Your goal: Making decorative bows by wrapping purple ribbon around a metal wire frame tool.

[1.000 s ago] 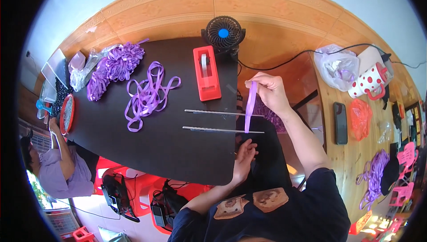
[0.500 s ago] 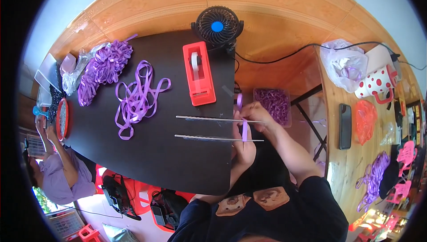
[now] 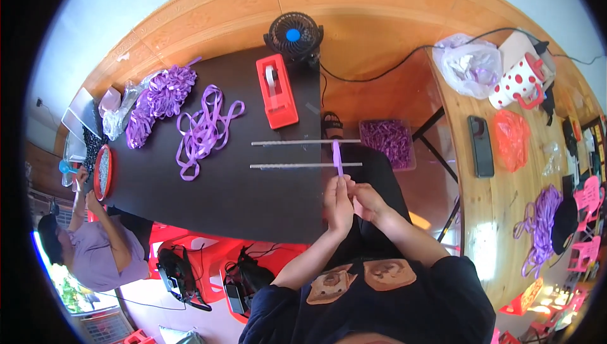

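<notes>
Two thin metal rods (image 3: 297,166) lie parallel on the dark table and stick out past its right edge. A purple ribbon (image 3: 336,154) wraps round both rods near their free ends, with a strip running down toward me. My left hand (image 3: 339,205) pinches that strip just below the nearer rod. Close beside it, my right hand (image 3: 369,204) has its fingers closed at the left hand's fingertips; what they hold is hidden. A loose tangle of purple ribbon (image 3: 203,130) lies on the table to the left.
On the dark table (image 3: 253,205) stand a red tape dispenser (image 3: 277,94), a black fan (image 3: 293,36) and a ribbon heap (image 3: 165,94). Right of my knees is a bin of purple pieces (image 3: 387,145). A wooden table (image 3: 499,217) holds a phone (image 3: 480,147). Another person (image 3: 101,246) works far left.
Both hands have moved from around the rods to just below them, toward me, and come together. The strip of ribbon now extends down to my fingers. The view has shifted slightly.
</notes>
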Demonstrator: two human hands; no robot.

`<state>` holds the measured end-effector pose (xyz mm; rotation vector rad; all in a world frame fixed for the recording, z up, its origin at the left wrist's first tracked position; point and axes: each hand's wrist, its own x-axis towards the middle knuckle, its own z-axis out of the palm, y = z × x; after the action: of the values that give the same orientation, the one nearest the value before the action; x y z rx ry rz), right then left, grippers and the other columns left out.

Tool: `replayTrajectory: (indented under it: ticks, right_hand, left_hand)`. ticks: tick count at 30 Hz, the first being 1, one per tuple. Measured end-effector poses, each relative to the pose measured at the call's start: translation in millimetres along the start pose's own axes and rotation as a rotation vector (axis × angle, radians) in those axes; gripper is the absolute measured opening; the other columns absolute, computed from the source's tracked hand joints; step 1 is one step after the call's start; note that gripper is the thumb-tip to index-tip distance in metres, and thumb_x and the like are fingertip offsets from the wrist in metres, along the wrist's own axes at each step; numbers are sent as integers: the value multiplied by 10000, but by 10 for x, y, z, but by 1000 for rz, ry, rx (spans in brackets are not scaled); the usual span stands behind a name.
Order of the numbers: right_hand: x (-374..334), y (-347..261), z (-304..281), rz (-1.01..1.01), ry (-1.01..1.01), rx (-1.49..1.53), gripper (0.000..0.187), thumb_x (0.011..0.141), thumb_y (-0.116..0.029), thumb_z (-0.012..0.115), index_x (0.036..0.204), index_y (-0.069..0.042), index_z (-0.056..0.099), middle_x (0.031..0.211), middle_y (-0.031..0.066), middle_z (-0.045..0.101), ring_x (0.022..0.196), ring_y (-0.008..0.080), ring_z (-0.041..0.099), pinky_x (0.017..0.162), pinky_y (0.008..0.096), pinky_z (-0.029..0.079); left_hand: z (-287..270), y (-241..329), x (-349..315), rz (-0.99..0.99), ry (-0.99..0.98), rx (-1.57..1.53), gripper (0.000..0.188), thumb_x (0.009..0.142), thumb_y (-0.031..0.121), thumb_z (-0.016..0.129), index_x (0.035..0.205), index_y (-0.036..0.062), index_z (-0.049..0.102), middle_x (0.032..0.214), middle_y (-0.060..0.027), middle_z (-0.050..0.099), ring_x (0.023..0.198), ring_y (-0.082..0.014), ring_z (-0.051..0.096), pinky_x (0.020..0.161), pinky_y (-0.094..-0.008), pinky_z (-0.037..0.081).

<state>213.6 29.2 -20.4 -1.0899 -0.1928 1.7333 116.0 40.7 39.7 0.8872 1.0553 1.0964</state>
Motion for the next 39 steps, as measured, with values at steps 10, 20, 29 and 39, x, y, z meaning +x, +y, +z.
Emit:
replayTrajectory:
  ticks: [10, 20, 29, 39]
  right_hand:
    - [-737, -263, 192, -684, 140, -540, 215, 854, -66, 621, 1047, 25, 644, 913, 77, 666, 855, 120, 608, 789, 248, 472]
    - [-628, -127, 506, -368, -167, -319, 123, 854, -66, 638, 770, 23, 645, 677, 35, 620, 602, 65, 545, 539, 202, 427]
    - [-767, -239, 524, -1383, 230, -1144, 194, 730, -10, 676, 919, -51, 663, 854, 81, 630, 786, 210, 588, 681, 307, 424]
    - [-817, -302, 496, -1939, -30, -1855, 230, 693, -180, 610, 891, -96, 692, 1060, 47, 638, 1053, 202, 544, 797, 316, 418]
  left_hand:
    - [-373, 44, -509, -150, -86, 46, 249, 996, 225, 428, 1002, 33, 586, 838, -22, 601, 763, -92, 571, 706, -242, 443]
    - [-558, 47, -687, -180, -171, 12, 248, 984, 197, 457, 1028, -10, 585, 865, -77, 640, 756, -119, 610, 583, -216, 478]
    - [-688, 148, -697, -273, -280, 23, 286, 995, 225, 432, 1002, -21, 576, 831, -110, 640, 676, -122, 602, 479, -193, 447]
    - [-771, 187, -711, -319, -328, -62, 288, 1003, 230, 408, 899, 21, 577, 774, -101, 632, 610, -128, 590, 459, -199, 425]
